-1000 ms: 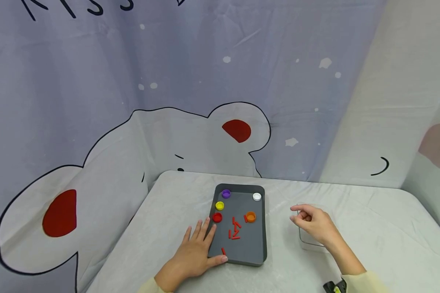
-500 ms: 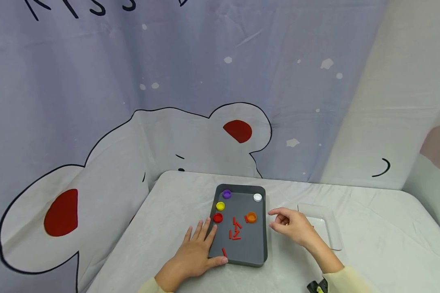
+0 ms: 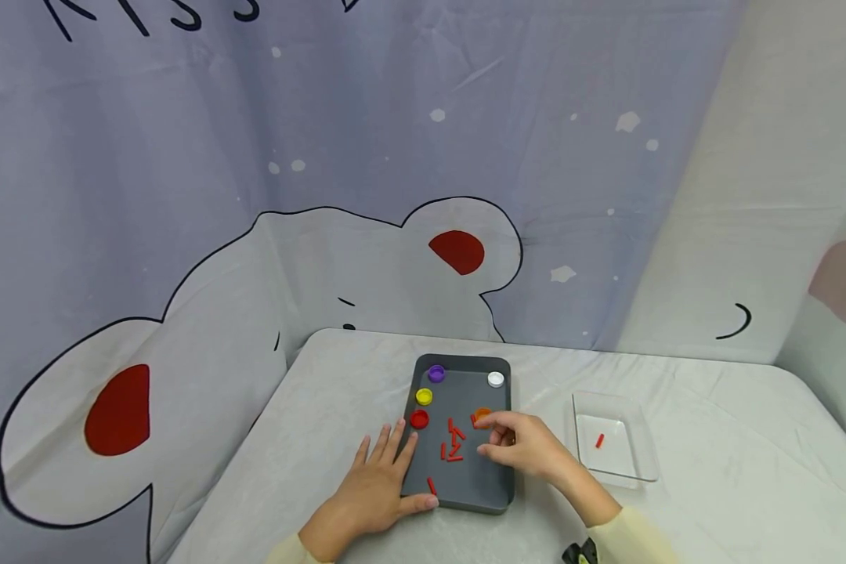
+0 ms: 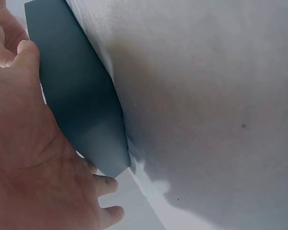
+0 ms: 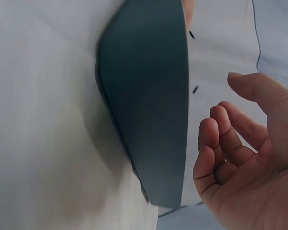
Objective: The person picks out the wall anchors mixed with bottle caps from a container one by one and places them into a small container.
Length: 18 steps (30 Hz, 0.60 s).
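My left hand rests with spread fingers at the left edge of a dark grey tray, its thumb over the near rim. Above the tray's right side is my right hand, thumb and index finger apart with nothing between them, the other fingers loosely curled. Several short red sticks lie scattered on the tray just left of those fingertips. An orange round cap is partly hidden behind the right index finger. In the right wrist view the tray's outer side stands beside the right hand.
Purple, yellow and red caps line the tray's left side, with a white cap at its far right. A clear square container stands right of the tray, one red stick inside. A printed curtain hangs behind the table.
My right hand has moved left from over the clear container to above the tray, uncovering the red stick in the container. The left hand has stayed still on the tray's edge.
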### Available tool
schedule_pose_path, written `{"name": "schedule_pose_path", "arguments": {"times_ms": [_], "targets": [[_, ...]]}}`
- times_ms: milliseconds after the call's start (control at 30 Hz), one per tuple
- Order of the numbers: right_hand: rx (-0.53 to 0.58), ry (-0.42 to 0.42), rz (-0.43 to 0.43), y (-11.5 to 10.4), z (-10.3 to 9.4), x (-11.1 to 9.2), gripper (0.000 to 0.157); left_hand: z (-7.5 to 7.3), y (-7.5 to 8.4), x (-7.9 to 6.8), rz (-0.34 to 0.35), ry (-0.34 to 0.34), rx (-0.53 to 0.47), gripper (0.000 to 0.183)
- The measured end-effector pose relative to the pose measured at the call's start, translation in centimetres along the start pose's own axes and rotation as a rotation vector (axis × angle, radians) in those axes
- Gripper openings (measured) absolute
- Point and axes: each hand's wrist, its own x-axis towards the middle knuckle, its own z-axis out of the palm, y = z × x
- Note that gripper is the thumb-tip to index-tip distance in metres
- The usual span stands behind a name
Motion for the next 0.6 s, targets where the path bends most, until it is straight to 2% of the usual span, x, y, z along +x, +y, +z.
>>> {"name": "schedule_pose_path", "arguments": {"times_ms": [433, 600], "targets": [[-0.024, -0.131, -0.047, -0.6, 3.0, 1.1, 0.034, 0.1, 0.0, 0.2, -0.011, -0.008, 0.005, 0.104], [-0.002, -0.189, -0.074, -0.7, 3.8, 1.5, 0.034, 0.2, -0.1, 0.3, -0.015, -0.01, 0.003, 0.104]]}}
